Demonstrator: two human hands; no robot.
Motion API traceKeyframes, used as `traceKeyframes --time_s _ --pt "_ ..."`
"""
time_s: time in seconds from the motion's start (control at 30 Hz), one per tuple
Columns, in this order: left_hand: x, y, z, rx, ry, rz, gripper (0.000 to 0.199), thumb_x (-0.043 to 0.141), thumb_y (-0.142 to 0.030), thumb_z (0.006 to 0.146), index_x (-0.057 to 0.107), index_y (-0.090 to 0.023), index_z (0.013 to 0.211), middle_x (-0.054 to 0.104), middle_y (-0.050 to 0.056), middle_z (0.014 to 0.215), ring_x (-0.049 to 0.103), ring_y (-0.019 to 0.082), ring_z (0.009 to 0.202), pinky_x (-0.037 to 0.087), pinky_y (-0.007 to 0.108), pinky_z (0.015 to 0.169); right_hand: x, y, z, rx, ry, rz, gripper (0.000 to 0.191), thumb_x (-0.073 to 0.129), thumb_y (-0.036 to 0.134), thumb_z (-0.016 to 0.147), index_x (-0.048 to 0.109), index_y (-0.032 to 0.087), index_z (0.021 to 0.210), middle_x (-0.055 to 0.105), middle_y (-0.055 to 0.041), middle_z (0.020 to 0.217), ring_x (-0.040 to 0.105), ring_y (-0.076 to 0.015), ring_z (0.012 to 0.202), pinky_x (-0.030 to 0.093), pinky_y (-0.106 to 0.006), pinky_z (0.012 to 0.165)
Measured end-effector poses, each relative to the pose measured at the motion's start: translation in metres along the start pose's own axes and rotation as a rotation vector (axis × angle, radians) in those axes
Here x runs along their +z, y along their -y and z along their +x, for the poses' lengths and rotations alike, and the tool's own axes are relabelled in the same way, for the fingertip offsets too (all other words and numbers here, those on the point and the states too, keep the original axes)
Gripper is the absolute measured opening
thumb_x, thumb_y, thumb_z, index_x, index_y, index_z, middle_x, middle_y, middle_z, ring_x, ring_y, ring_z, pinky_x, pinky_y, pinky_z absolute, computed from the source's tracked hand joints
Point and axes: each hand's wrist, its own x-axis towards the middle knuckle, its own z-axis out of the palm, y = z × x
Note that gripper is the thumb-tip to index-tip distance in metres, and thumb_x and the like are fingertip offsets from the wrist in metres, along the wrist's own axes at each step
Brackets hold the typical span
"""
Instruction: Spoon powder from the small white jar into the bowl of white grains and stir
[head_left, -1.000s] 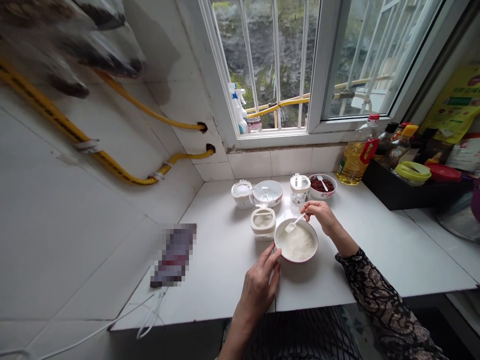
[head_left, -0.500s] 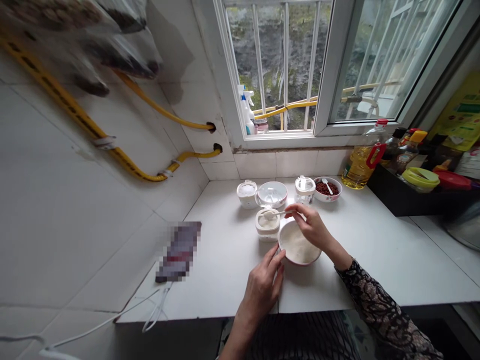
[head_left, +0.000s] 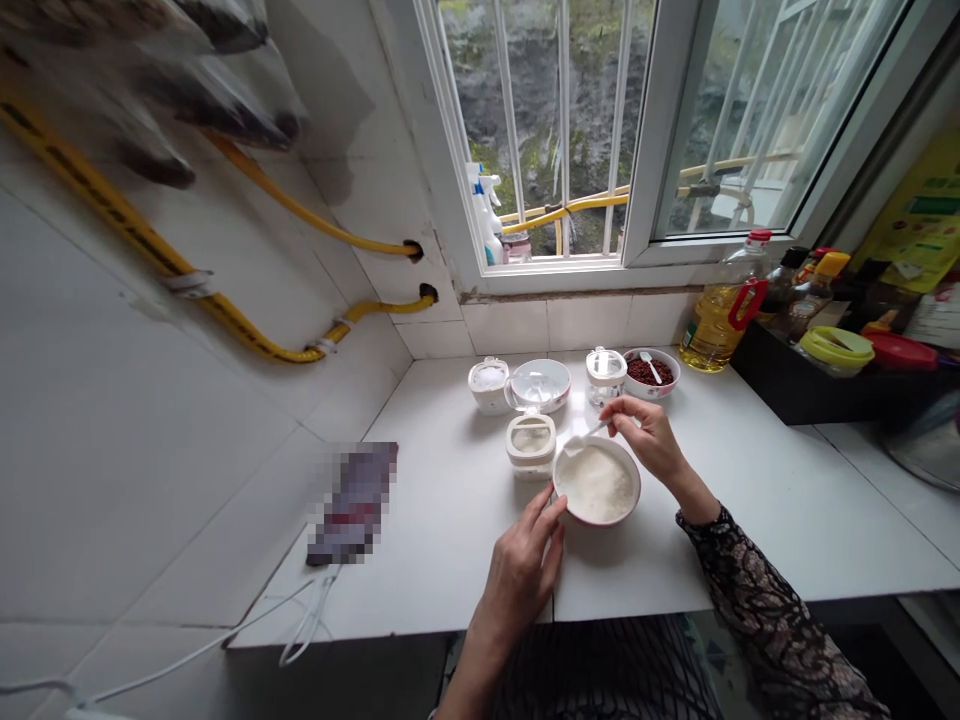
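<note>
A white bowl (head_left: 598,518) of pale powder stands near the front of the counter. My left hand (head_left: 525,560) touches its left rim with the fingertips, the fingers slightly apart and holding nothing. My right hand (head_left: 646,438) is closed around the handle of a small white spoon (head_left: 576,446), whose head is over the bowl's back left rim. Just left of the bowl is a square white jar (head_left: 531,458) with a clear lid and pale contents. Behind it are a white jar (head_left: 489,390), a white bowl (head_left: 541,385) and a clear-lidded jar (head_left: 606,376).
A bowl of red-brown bits (head_left: 651,374) with a spoon stands at the back, beside an oil bottle (head_left: 712,325). A black box (head_left: 780,385) with bottles is at the right. A blurred dark item (head_left: 352,505) and white cord (head_left: 307,620) lie left.
My right hand has moved right with the spoon, from above the square jar to over the bowl's rim. My left hand stays at the bowl. The view has shifted slightly.
</note>
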Motion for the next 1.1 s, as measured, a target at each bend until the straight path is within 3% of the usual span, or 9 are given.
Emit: traceKeyframes --time_s 0.07,0.23,0.43,0.53,0.7,0.83,1.1 --pt "0.000 0.001 -0.001 0.000 0.003 0.005 0.041 0.047 -0.008 0.095 0.051 -0.020 0.134 0.064 0.017 0.133 0.067 0.024 0.121 0.061 0.033 0.092 -0.002 -0.003 -0.001 -0.032 0.067 -0.088 0.021 0.049 0.011 0.081 0.067 0.019 0.075 0.068 -0.0014 0.068 0.061 -0.0168 0.064 0.046 -0.029 0.065" --pt "0.000 0.001 -0.001 0.004 0.006 0.011 0.041 0.047 -0.007 0.095 0.052 -0.018 0.134 0.064 0.018 0.132 0.067 0.025 0.120 0.060 0.033 0.092 0.009 -0.001 -0.005 -0.213 0.283 -0.326 0.023 0.050 0.005 0.083 0.069 0.017 0.083 0.074 -0.0058 0.078 0.064 -0.0192 0.074 0.044 -0.038 0.086" --pt "0.000 0.001 0.000 0.016 0.005 0.014 0.040 0.046 -0.008 0.096 0.052 -0.019 0.133 0.065 0.017 0.131 0.067 0.024 0.121 0.060 0.033 0.093 0.009 0.006 -0.005 -0.213 0.524 -0.255 0.027 0.049 0.000 0.078 0.069 0.019 0.076 0.071 -0.0009 0.069 0.062 -0.0174 0.072 0.043 -0.037 0.092" --pt "0.000 0.001 0.000 0.013 -0.002 0.011 0.040 0.045 -0.008 0.096 0.052 -0.019 0.134 0.065 0.017 0.131 0.067 0.024 0.121 0.060 0.032 0.093 0.007 0.006 -0.004 -0.129 0.506 -0.176 0.027 0.048 0.001 0.076 0.068 0.019 0.073 0.068 0.0007 0.062 0.061 -0.0164 0.069 0.045 -0.034 0.089" --pt "0.000 0.001 0.000 0.012 0.007 0.013 0.040 0.045 -0.008 0.096 0.051 -0.020 0.135 0.064 0.017 0.132 0.066 0.024 0.122 0.060 0.033 0.093 0.004 -0.001 -0.001 0.146 0.378 0.013 0.023 0.047 0.008 0.074 0.068 0.018 0.069 0.065 0.0014 0.057 0.058 -0.0136 0.057 0.046 -0.025 0.064" --pt "0.001 0.001 -0.001 0.001 0.009 0.007 0.041 0.046 -0.008 0.096 0.051 -0.021 0.135 0.065 0.016 0.132 0.065 0.024 0.123 0.060 0.033 0.094 0.000 -0.005 0.002 0.294 0.288 0.143 0.020 0.049 0.015 0.072 0.068 0.017 0.065 0.062 0.0016 0.053 0.058 -0.0140 0.054 0.045 -0.025 0.061" --pt "0.002 0.002 -0.002 0.006 0.002 0.012 0.041 0.047 -0.008 0.095 0.051 -0.020 0.134 0.065 0.017 0.133 0.066 0.024 0.121 0.060 0.033 0.093 0.001 -0.006 0.002 0.241 0.212 0.001 0.022 0.046 0.017 0.068 0.066 0.019 0.059 0.059 0.0018 0.049 0.053 -0.0140 0.053 0.040 -0.025 0.058"
